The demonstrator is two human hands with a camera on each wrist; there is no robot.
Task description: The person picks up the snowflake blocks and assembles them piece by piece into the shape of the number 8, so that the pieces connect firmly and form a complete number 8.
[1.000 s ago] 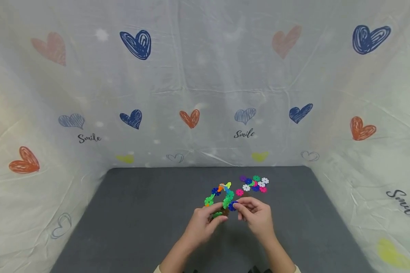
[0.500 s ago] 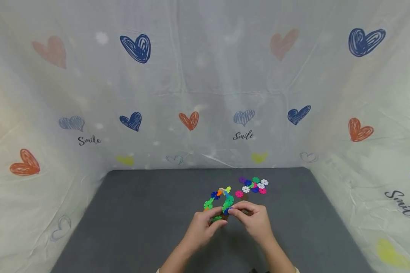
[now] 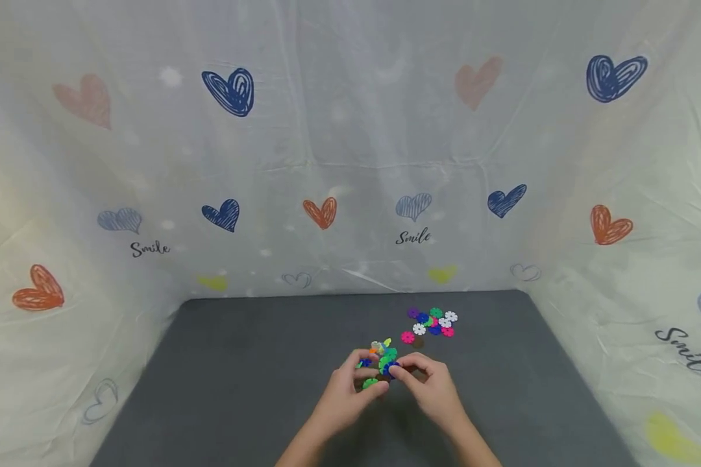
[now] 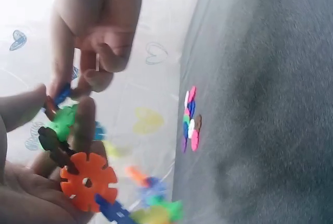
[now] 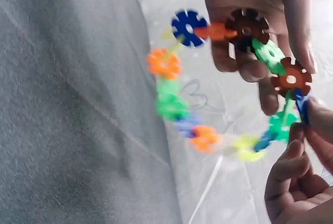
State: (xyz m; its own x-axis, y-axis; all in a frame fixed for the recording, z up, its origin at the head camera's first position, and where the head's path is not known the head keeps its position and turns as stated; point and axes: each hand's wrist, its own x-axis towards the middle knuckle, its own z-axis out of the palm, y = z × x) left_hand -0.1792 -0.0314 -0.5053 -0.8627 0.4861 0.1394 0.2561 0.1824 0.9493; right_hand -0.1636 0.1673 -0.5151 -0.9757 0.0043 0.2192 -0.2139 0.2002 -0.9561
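Note:
A ring-like chain of slotted flower-shaped plastic discs (image 5: 169,98) in several colours hangs from my left hand (image 3: 346,393), whose thumb and fingers grip it near a brown disc (image 5: 285,81). My right hand (image 3: 435,389) pinches a dark blue disc (image 5: 302,108) between thumb and forefinger. That blue disc touches the brown one at its slotted edge; whether it is fully seated is hidden by the fingertips. In the left wrist view, an orange disc (image 4: 98,171) of the chain hangs below the left fingers, with blurred pieces beside it.
Beyond the right hand, a loose cluster of purple, blue, green, pink, white and brown discs (image 3: 419,329) lies on the dark grey table (image 3: 257,376). A pale curtain (image 3: 350,130) printed with hearts encloses the back and sides.
The right hand has brought the blue disc leftward against the chain. The left fingers have spread further over the chain, whose far part sits lower and closer to the hands. The head view has tilted slightly.

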